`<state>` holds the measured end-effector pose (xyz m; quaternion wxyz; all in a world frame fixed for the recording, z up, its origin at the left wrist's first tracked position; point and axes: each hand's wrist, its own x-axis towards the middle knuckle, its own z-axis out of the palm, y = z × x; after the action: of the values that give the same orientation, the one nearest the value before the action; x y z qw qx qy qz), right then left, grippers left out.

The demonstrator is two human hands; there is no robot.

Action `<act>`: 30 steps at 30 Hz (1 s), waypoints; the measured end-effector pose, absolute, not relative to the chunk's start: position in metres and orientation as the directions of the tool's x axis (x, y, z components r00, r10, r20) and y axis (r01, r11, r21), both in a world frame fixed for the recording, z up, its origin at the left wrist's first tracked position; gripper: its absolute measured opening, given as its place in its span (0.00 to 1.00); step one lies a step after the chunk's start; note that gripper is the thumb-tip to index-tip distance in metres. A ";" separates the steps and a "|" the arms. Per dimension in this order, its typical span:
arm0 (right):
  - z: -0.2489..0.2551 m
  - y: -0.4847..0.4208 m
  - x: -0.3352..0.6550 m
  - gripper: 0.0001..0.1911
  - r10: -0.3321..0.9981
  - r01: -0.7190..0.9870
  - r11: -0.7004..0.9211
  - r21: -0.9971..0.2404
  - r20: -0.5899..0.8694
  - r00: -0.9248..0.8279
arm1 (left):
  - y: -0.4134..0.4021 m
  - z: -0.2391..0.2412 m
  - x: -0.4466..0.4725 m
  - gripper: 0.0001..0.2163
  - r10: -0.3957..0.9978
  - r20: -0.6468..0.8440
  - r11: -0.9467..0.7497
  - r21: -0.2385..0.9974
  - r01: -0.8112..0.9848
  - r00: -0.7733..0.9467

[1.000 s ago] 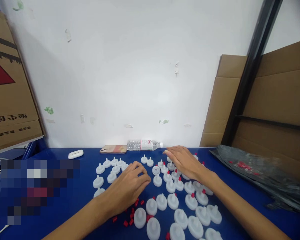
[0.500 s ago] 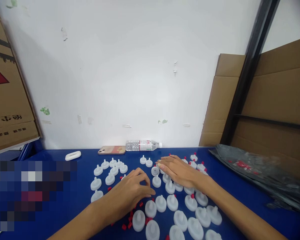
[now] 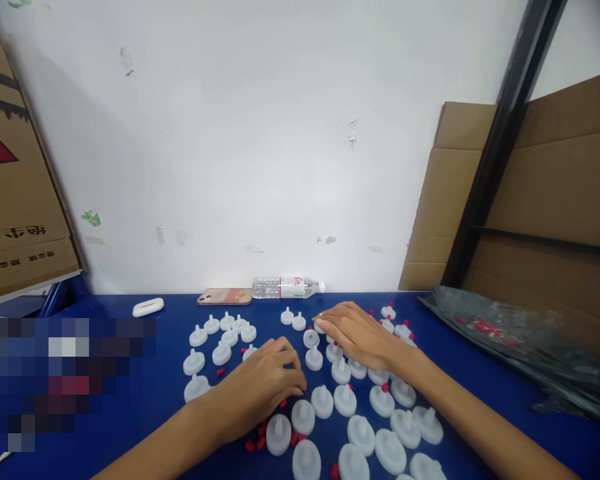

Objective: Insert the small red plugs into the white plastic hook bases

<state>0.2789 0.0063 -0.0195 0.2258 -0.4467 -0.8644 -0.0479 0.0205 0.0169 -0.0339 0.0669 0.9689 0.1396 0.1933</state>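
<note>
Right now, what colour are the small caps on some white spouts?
Red; the small caps show best in the head view.

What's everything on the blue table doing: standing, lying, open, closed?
Bottle: lying on its side, capped.
Phone: lying flat, back up.
White lids: most pointing up, one turned over.
Red caps: some on lids, others loose.
Grey bag: lying crumpled.
Left hand: fingers curled.
Right hand: stretched over lids.

Surface [image 3: 169,347]: smooth, faint sheen. White caps [image 3: 323,402]: smooth, satin plastic. Red pieces [image 3: 250,445]: plastic. Bottle [image 3: 286,287], back edge: clear, glossy, ribbed plastic. Bag [image 3: 520,363], right side: thin, crinkled, shiny plastic. Cardboard [image 3: 445,200], behind back edge: matt.
</note>
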 end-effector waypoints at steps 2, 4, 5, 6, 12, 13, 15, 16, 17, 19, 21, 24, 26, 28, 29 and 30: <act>-0.018 0.006 0.280 0.23 0.746 0.800 0.590 -0.114 0.457 -0.484 | 0.019 -0.036 0.020 0.06 0.292 0.355 -0.955 0.152 0.253 0.888; -0.016 0.005 0.280 0.21 0.742 0.813 0.571 -0.114 0.495 -0.452 | 0.021 -0.038 0.019 0.06 0.296 0.353 -0.955 0.139 0.263 0.888; -0.015 0.005 0.280 0.20 0.740 0.822 0.558 -0.115 0.517 -0.431 | 0.022 -0.039 0.019 0.06 0.301 0.354 -0.953 0.140 0.268 0.885; -0.014 0.004 0.280 0.19 0.738 0.831 0.544 -0.117 0.539 -0.407 | 0.023 -0.040 0.018 0.07 0.307 0.356 -0.951 0.140 0.274 0.883; -0.011 0.001 0.278 0.13 0.706 0.853 0.506 -0.125 0.629 -0.326 | 0.026 -0.041 0.014 0.17 0.329 0.350 -0.943 0.068 0.327 0.877; -0.011 0.000 0.278 0.12 0.697 0.848 0.517 -0.116 0.633 -0.338 | 0.026 -0.041 0.014 0.18 0.331 0.361 -0.940 0.052 0.336 0.872; -0.010 -0.001 0.276 0.12 0.672 0.829 0.554 -0.081 0.631 -0.388 | 0.027 -0.040 0.014 0.22 0.337 0.395 -0.934 0.031 0.355 0.854; -0.010 -0.002 0.275 0.12 0.656 0.813 0.580 -0.056 0.623 -0.425 | 0.027 -0.039 0.014 0.23 0.338 0.419 -0.933 0.033 0.358 0.843; -0.009 -0.003 0.273 0.11 0.639 0.793 0.608 -0.031 0.613 -0.465 | 0.027 -0.038 0.014 0.23 0.338 0.448 -0.933 0.044 0.357 0.828; -0.008 -0.006 0.269 0.11 0.605 0.753 0.658 0.009 0.588 -0.537 | 0.026 -0.035 0.015 0.21 0.330 0.506 -0.938 0.081 0.337 0.797; -0.006 -0.010 0.264 0.12 0.584 0.722 0.692 0.026 0.567 -0.581 | 0.026 -0.032 0.015 0.19 0.324 0.561 -0.943 0.121 0.311 0.762; -0.007 -0.014 0.259 0.12 0.577 0.705 0.709 0.026 0.554 -0.600 | 0.026 -0.030 0.016 0.15 0.337 0.611 -0.938 0.156 0.308 0.716; -0.008 -0.016 0.257 0.14 0.578 0.706 0.708 0.018 0.560 -0.594 | 0.026 -0.029 0.016 0.15 0.353 0.616 -0.933 0.176 0.313 0.704; -0.009 -0.016 0.258 0.16 0.585 0.708 0.706 0.004 0.561 -0.586 | 0.026 -0.028 0.016 0.14 0.367 0.614 -0.929 0.199 0.313 0.698; -0.009 -0.016 0.258 0.17 0.589 0.708 0.706 -0.003 0.558 -0.585 | 0.025 -0.028 0.017 0.14 0.373 0.615 -0.927 0.211 0.311 0.695; -0.010 -0.016 0.258 0.16 0.593 0.706 0.708 -0.010 0.551 -0.588 | 0.024 -0.027 0.017 0.14 0.377 0.617 -0.926 0.219 0.309 0.691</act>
<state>0.2580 -0.0157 -0.0095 0.2674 -0.3670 -0.8847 -0.1055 0.0169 0.0237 -0.0272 0.0490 0.9183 0.1865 0.3457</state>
